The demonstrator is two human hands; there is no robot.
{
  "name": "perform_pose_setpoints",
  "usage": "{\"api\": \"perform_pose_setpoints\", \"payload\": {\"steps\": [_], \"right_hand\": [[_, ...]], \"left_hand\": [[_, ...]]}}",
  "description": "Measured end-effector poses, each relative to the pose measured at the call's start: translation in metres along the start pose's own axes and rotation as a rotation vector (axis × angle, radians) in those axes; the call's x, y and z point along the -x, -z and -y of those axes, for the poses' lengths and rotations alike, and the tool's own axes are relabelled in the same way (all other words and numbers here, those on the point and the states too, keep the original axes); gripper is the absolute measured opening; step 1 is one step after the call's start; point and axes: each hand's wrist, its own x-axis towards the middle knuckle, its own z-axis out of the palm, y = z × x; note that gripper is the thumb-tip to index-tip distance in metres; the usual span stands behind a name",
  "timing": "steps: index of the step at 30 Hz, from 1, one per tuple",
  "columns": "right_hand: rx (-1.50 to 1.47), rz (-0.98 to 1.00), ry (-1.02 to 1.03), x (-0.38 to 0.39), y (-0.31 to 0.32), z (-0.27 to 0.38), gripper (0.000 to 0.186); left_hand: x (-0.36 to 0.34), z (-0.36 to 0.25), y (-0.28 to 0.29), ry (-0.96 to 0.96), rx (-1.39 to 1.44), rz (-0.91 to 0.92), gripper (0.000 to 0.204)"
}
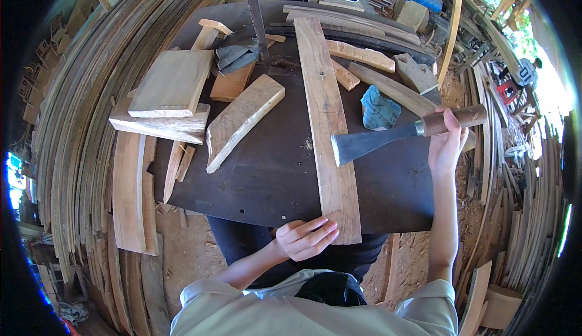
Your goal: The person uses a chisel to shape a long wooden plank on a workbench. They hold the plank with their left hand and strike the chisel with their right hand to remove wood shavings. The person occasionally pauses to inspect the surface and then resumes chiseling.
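A long narrow wooden plank lies lengthwise across the dark table, its near end jutting slightly past the front edge. My left hand grips that end at its left edge, with fingertips on the top face; the thumb is hidden. Raised over the table's right side, my right hand is closed around the brown wooden handle of a broad chisel. The flared grey blade points left, its cutting edge above the plank's middle. Whether blade and wood touch, I cannot tell. A crumpled blue-green sandpaper sheet lies behind the blade.
A toothed saw blade stands upright at the back of the dark table. Thick offcuts and stacked boards occupy its left side; more pieces lie behind right. Long timber strips line the left.
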Motion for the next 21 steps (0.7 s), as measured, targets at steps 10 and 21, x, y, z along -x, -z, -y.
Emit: {"api": "perform_pose_setpoints", "payload": {"steps": [10, 21], "right_hand": [[-0.082, 0.019, -0.019, -0.006, 0.014, -0.001, 0.018], [-0.019, 0.033, -0.075, 0.004, -0.004, -0.007, 0.021]], "left_hand": [[0.000, 0.000, 0.000, -0.005, -0.002, 0.002, 0.019], [0.001, 0.000, 0.001, -0.003, -0.005, 0.022, 0.020]]}}
